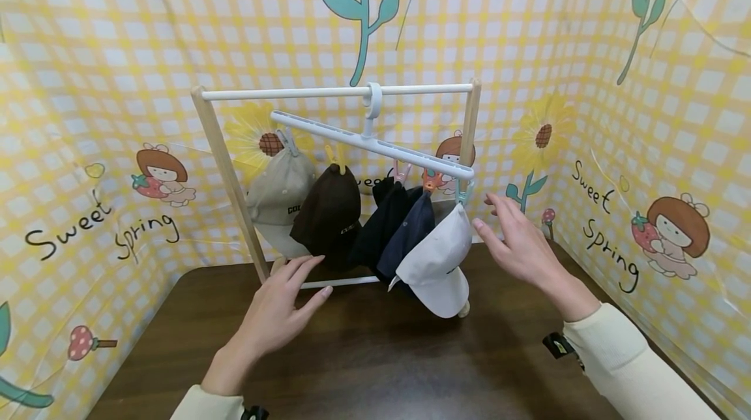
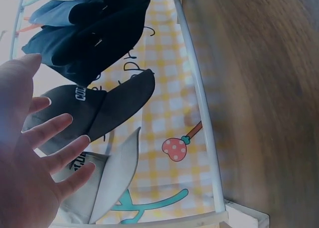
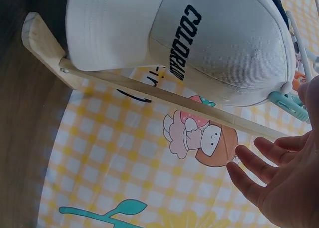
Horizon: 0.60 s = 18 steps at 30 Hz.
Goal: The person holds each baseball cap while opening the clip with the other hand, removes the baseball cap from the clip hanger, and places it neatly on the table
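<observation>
A white hanger [image 1: 405, 154] hangs tilted from the rack's top bar, its right end lower and nearer. Clips hold several caps below it: a beige cap [image 1: 277, 186], a dark brown cap [image 1: 330, 203], a black cap [image 1: 382, 216], a navy cap [image 1: 412, 227] and a white cap [image 1: 437, 260]. My left hand [image 1: 280, 309] is in front of the beige and brown caps with fingers extended, holding nothing. To the right of the white cap and its teal clip [image 3: 289, 105], my right hand [image 1: 522, 244] is raised with spread, slightly bent fingers, also holding nothing.
The rack has wooden side posts [image 1: 230, 179], a white top bar [image 1: 281, 93] and a lower white bar [image 2: 199, 93]. It stands on a dark wooden table [image 1: 375, 361]. Yellow checked cloth [image 1: 147, 48] with printed figures covers the walls behind and at both sides.
</observation>
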Each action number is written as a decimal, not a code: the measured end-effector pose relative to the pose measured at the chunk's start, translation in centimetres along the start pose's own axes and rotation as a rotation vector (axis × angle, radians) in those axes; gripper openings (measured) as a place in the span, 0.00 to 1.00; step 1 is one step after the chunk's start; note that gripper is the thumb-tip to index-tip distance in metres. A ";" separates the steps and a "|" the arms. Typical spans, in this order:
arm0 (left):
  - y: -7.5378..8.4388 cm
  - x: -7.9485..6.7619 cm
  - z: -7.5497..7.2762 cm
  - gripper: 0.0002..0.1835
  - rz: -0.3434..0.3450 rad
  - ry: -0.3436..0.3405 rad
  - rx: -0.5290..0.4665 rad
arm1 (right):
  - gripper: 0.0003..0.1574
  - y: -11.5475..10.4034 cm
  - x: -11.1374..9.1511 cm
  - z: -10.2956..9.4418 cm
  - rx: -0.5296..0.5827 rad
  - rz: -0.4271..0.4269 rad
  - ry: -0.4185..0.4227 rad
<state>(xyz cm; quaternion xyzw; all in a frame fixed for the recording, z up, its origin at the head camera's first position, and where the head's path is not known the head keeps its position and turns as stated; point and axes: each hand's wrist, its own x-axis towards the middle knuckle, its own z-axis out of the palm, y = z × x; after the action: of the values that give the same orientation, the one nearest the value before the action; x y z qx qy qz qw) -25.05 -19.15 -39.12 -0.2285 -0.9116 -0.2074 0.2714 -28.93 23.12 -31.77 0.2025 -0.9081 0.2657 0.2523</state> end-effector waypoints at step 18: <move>1.5 1.1 0.1 0.29 0.050 0.002 -0.002 | 0.39 -0.6 0.9 -0.1 0.019 0.000 0.003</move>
<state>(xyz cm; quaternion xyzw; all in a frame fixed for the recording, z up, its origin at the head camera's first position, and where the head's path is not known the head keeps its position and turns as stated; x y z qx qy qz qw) -25.13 -17.53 -38.18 -0.2511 -0.9053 -0.2015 0.2770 -29.34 22.47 -30.97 0.2047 -0.9052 0.2744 0.2519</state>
